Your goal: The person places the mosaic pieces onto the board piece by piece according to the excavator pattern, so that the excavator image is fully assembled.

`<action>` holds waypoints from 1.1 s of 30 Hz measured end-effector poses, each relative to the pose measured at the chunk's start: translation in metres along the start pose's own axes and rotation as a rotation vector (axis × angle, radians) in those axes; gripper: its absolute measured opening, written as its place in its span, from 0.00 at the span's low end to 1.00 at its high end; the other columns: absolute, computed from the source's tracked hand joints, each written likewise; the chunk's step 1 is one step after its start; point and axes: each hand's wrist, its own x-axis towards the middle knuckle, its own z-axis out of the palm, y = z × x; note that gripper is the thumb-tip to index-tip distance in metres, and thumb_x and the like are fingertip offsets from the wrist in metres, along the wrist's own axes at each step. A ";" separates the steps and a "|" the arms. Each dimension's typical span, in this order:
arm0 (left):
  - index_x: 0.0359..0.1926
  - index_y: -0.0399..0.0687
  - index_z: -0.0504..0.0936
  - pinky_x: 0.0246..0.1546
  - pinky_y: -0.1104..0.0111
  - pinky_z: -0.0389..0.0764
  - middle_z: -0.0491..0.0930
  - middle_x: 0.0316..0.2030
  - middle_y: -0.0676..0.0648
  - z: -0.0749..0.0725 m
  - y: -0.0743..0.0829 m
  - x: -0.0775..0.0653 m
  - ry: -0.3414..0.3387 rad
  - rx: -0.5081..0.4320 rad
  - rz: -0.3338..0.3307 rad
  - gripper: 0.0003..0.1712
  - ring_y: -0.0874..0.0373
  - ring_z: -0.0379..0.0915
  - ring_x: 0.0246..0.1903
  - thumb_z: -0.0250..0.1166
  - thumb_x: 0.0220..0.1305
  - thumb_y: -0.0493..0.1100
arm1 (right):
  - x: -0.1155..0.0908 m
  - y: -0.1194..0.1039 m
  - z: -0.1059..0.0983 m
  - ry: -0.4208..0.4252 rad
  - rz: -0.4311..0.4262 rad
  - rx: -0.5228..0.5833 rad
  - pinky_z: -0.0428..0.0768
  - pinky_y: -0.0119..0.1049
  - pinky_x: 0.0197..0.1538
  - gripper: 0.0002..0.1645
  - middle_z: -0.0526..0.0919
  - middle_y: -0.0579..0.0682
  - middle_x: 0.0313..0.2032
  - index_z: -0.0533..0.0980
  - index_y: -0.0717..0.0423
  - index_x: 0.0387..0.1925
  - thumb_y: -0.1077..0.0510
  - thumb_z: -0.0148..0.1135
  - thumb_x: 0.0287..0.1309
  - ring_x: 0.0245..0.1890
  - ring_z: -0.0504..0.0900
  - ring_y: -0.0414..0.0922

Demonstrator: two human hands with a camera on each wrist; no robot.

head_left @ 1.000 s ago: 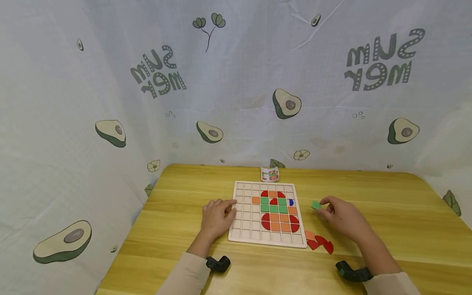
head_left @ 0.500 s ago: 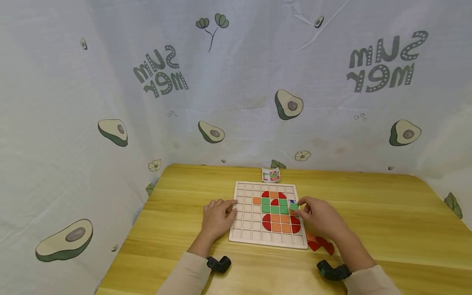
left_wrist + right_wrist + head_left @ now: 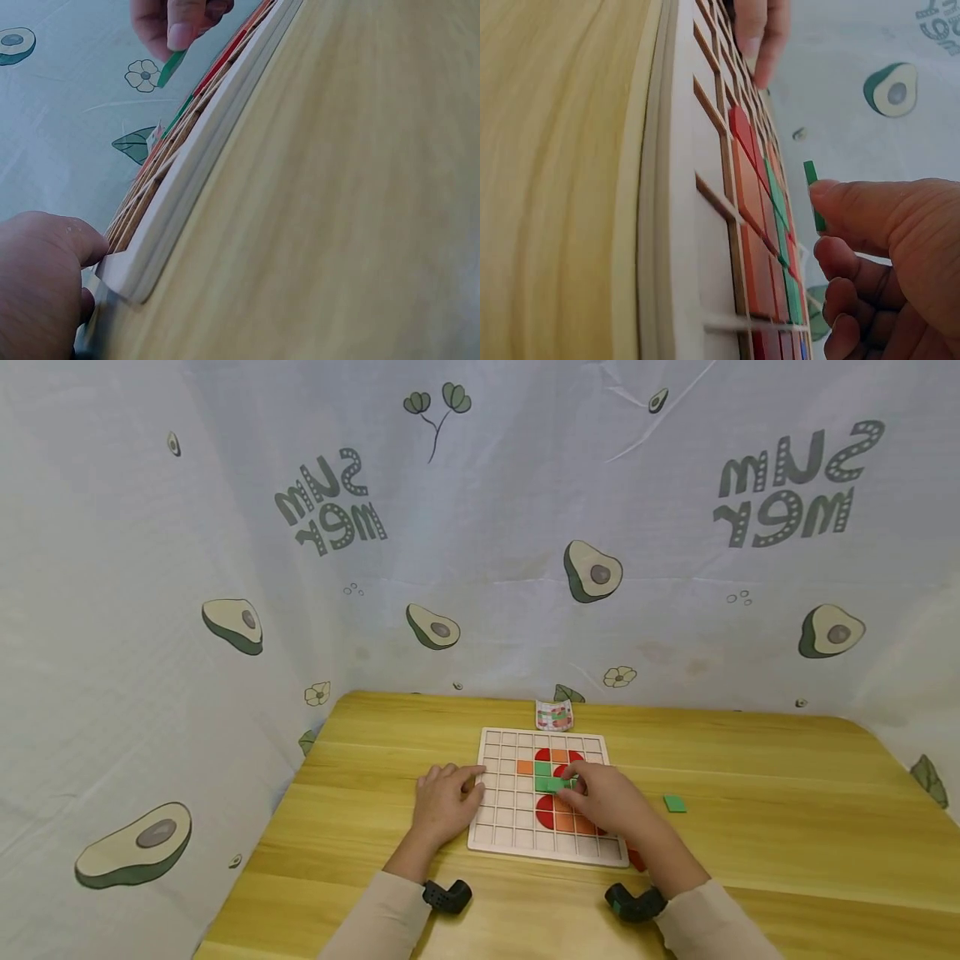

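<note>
A wooden grid board (image 3: pixel 501 839) lies on the table, with red, orange and green tiles set in part of its grid. My right hand (image 3: pixel 611 802) is over the board and pinches a green square tile (image 3: pixel 814 196) between thumb and fingertips. In the right wrist view this tile is held on edge, above the board's surface. At the board's left edge, my left hand (image 3: pixel 442 806) rests thumb and forefinger on the rim, fingertips apart. The left wrist view also has the pinched tile (image 3: pixel 171 69). My right hand hides several tiles on the board's right side.
Another green square tile (image 3: pixel 675 803) lies on the table to the right of the board. A red piece (image 3: pixel 637 859) shows beside the board's near right corner, partly behind my right arm. Behind the board stands a small patterned card (image 3: pixel 554 717), close to the printed curtain (image 3: pixel 510 627).
My right hand has carried the green tile leftward from the table at the right to above the board's coloured area. The left hand has kept its place at the board's edge.
</note>
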 end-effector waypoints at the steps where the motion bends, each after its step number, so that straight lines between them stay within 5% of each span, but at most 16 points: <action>1: 0.58 0.65 0.85 0.40 0.65 0.57 0.72 0.27 0.59 0.000 0.000 0.000 -0.001 -0.001 -0.001 0.18 0.61 0.60 0.31 0.62 0.70 0.53 | 0.002 -0.001 0.002 0.002 -0.016 -0.002 0.68 0.34 0.30 0.12 0.73 0.44 0.24 0.81 0.52 0.44 0.51 0.69 0.64 0.24 0.70 0.41; 10: 0.58 0.65 0.85 0.39 0.65 0.57 0.72 0.27 0.59 0.001 0.000 0.001 -0.006 0.005 0.003 0.18 0.61 0.59 0.30 0.61 0.71 0.53 | 0.015 -0.009 0.021 -0.011 -0.081 -0.002 0.67 0.33 0.31 0.09 0.73 0.43 0.23 0.81 0.53 0.41 0.53 0.69 0.64 0.24 0.69 0.39; 33: 0.58 0.65 0.85 0.39 0.65 0.56 0.70 0.26 0.59 -0.002 0.001 0.003 -0.016 0.006 -0.016 0.18 0.61 0.58 0.30 0.62 0.71 0.53 | 0.038 -0.019 0.028 -0.029 -0.061 -0.029 0.71 0.34 0.32 0.13 0.76 0.43 0.24 0.82 0.54 0.46 0.53 0.70 0.63 0.25 0.71 0.40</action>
